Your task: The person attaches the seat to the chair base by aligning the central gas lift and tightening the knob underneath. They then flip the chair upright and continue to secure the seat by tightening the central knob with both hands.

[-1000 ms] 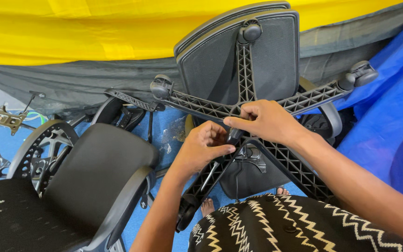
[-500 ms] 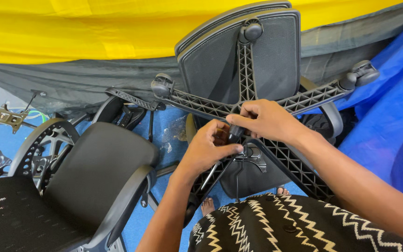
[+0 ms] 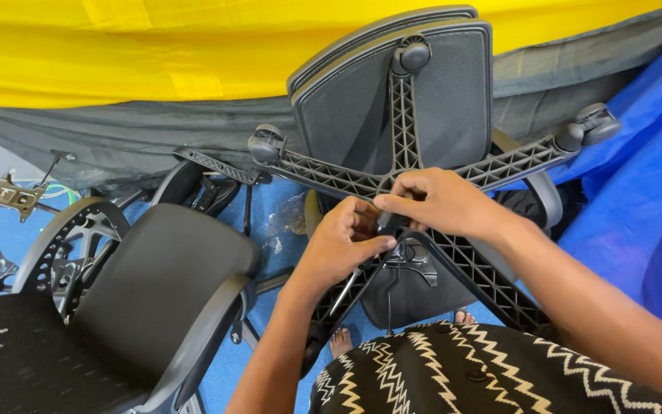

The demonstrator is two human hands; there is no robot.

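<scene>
Black star base [image 3: 423, 172] wobbles unbraced — left hand [image 3: 342, 245] and right hand [image 3: 438, 203] pinching hub part [image 3: 385, 222] could slip, dropping it

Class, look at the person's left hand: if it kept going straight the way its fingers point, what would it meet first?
The left hand points up and right at the hub of the black star-shaped chair base, where the right hand grips. It would probably meet those right fingers first, though depth is unclear.
</scene>
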